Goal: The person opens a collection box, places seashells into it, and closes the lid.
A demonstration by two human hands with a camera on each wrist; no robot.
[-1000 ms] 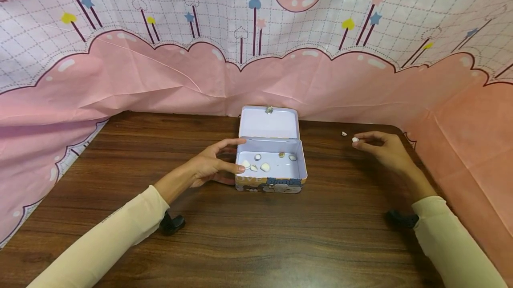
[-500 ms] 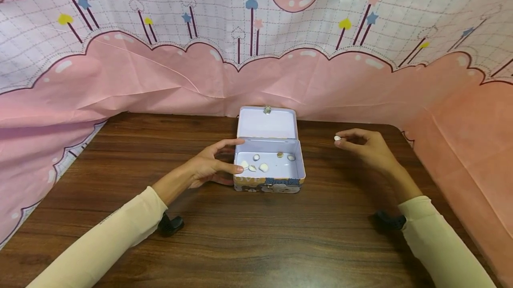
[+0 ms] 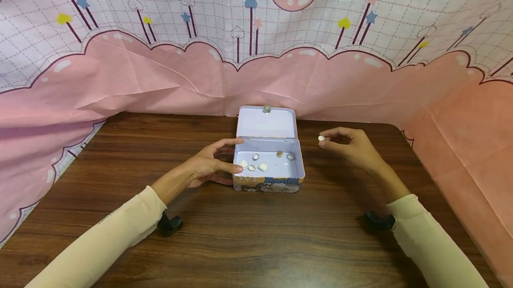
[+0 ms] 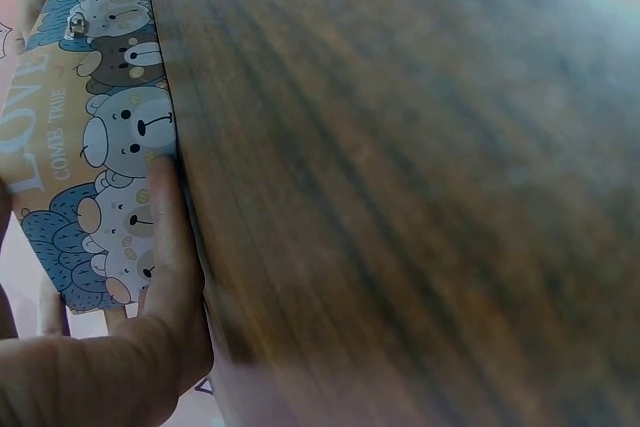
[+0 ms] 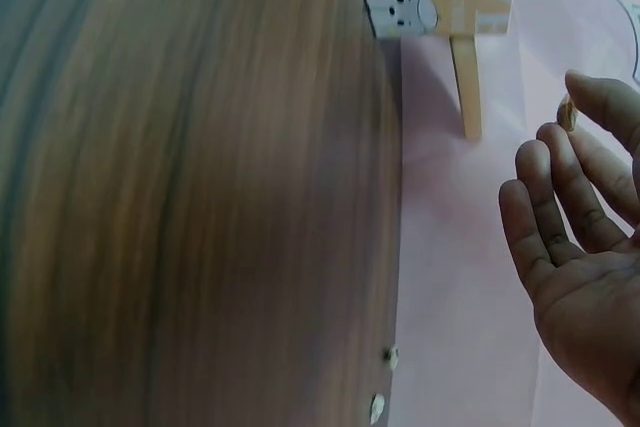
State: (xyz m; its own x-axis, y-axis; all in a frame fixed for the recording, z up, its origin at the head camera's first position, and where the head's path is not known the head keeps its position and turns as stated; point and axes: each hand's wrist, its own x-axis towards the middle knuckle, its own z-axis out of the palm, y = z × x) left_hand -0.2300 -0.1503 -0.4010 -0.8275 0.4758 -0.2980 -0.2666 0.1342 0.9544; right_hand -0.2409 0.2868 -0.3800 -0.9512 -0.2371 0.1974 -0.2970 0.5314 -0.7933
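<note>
A small tin box [image 3: 267, 184] with cartoon bears on its front stands on the table, its lid [image 3: 266, 121] raised. Several small seashells [image 3: 262, 167] lie inside, mostly white, one brownish [image 3: 279, 154]. My left hand [image 3: 206, 165] grips the box's left end, thumb at the front rim and index finger toward the back; in the left wrist view a finger lies along the printed front. To the right of the box, my right hand [image 3: 356, 148] pinches a small white seashell [image 3: 321, 138] between thumb and fingertip, held off to the side of the box's opening.
Two small pale shells [image 5: 391, 356] lie near the table's edge in the right wrist view; the right hand covers that area in the head view. A pink patterned cloth [image 3: 180, 74] hangs behind and beside the brown wooden table [image 3: 256, 243].
My right hand has moved left toward the box, carrying the pinched seashell away from where another shell lay on the table. The left hand keeps its hold on the box.
</note>
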